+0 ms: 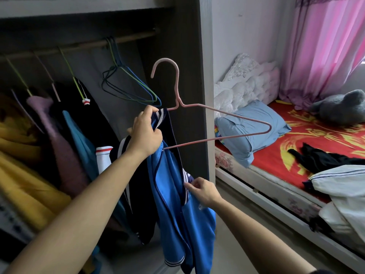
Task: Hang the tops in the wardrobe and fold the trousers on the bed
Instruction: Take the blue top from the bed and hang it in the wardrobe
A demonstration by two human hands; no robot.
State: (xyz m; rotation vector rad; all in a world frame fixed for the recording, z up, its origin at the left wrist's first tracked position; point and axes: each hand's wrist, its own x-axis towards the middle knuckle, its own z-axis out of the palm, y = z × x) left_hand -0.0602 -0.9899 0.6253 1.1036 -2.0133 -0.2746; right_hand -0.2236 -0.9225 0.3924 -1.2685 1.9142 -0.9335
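A blue and navy jacket point(171, 186) with white-striped trim hangs partly over a pink wire hanger point(217, 115), whose right end sticks out bare. My left hand point(146, 133) grips the jacket's collar together with the hanger's left end, in front of the open wardrobe point(189, 46). Lower down, my right hand point(203, 189) pinches the jacket's striped edge. On the bed point(276, 155) to the right lie a black garment point(324, 158) and a white garment point(343, 186).
The wardrobe rail point(79, 44) carries several hung clothes at the left and several empty wire hangers point(128, 84) near the right. A blue pillow point(250, 127), white bedding and a grey plush toy point(341, 109) lie on the bed. Pink curtains hang behind.
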